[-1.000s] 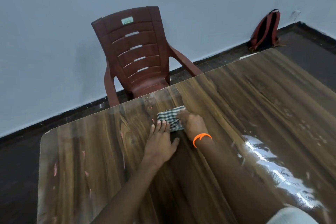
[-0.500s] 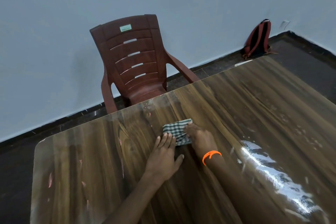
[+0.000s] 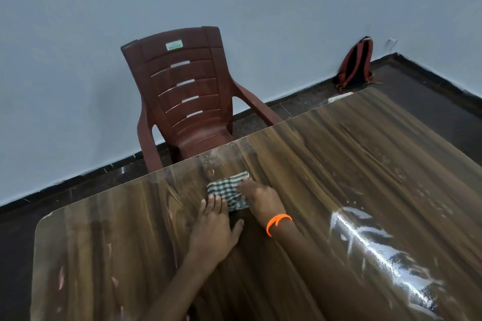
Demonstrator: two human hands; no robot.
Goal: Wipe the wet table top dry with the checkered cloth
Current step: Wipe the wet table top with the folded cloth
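The checkered cloth [image 3: 229, 190] lay folded near the far edge of the surface [image 3: 339, 169], close to the maroon chair [image 3: 182, 91]. The right hand [image 3: 258, 198] pressed it down, fingers curled on its right edge; the left hand [image 3: 214, 229] rested flat, straight fingertips touching its near edge. The broad wet streak [image 3: 378, 250] sat well apart to the right; short strokes here would likely miss it, leaving water.

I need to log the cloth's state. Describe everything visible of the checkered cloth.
The cloth is small, soft-looking fabric in a green-and-white check, folded into a flat pad. It lies on the wooden table near its far edge, before the chair. The right hand rests on its right side; the left hand's fingertips touch its near edge.
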